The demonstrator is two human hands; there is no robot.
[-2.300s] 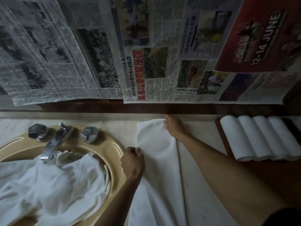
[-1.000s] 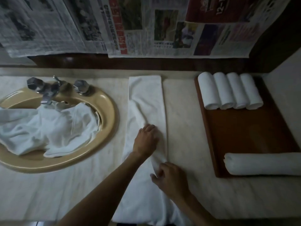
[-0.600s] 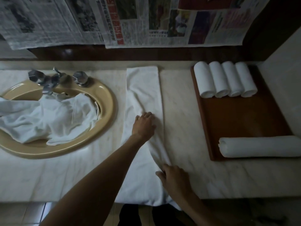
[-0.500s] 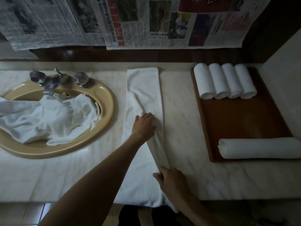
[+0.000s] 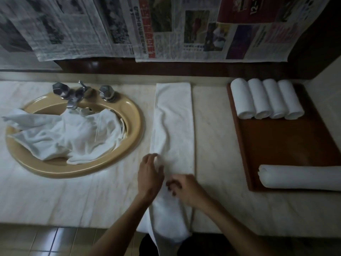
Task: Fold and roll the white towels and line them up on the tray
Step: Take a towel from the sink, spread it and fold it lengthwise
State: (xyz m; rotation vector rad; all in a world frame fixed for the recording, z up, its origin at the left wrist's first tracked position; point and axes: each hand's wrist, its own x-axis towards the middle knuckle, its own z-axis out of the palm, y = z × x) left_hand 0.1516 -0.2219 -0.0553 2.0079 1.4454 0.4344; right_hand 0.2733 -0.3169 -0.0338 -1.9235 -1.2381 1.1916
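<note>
Running lengthwise away from the person, folded towel under both hands.

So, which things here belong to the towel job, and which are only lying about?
Part of the job:
- long folded towel on the counter, under the left hand and right hand
- four rolled towels lined up on the tray
- big roll at the tray's near edge
- loose towels in the sink

Just there:
- tap
- newspapers

White towels, tan sink, reddish-brown tray, veined pale counter.
</note>
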